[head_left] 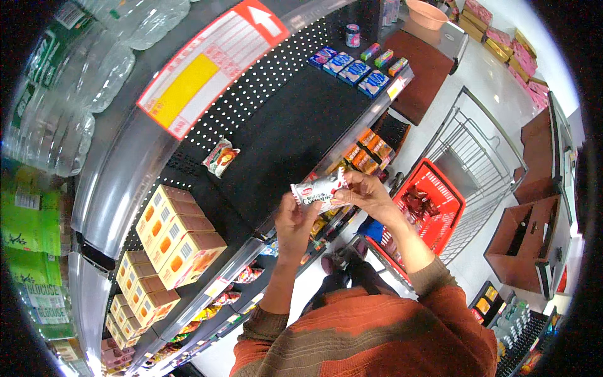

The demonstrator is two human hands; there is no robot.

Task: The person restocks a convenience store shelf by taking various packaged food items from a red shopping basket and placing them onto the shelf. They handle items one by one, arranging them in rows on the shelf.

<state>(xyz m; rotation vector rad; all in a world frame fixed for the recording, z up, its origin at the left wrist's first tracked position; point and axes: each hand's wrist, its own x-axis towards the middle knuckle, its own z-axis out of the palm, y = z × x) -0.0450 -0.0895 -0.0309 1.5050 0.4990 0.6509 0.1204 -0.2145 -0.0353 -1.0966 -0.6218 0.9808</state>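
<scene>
Both hands hold one white wrapped snack packet (322, 192) with printed writing, in front of a black store shelf (282, 136). My left hand (293, 220) grips its left end, and my right hand (365, 194) pinches the right end. Farther left, a single small wrapped snack (221, 158) lies on the shelf. Stacked cream-coloured snack boxes (181, 238) stand at the shelf's lower left. At its far end are blue-and-white packets (354, 70), small colourful packs (384, 58) and a round jar (352, 36).
A red shopping basket (454, 212) with dark wrapped items sits by a wire shopping cart (476, 141) at my right. Orange packs (370, 151) and bagged snacks (226, 298) fill lower shelves. Bottled water packs (70, 94) stand upper left. Brown counters (523, 245) are far right.
</scene>
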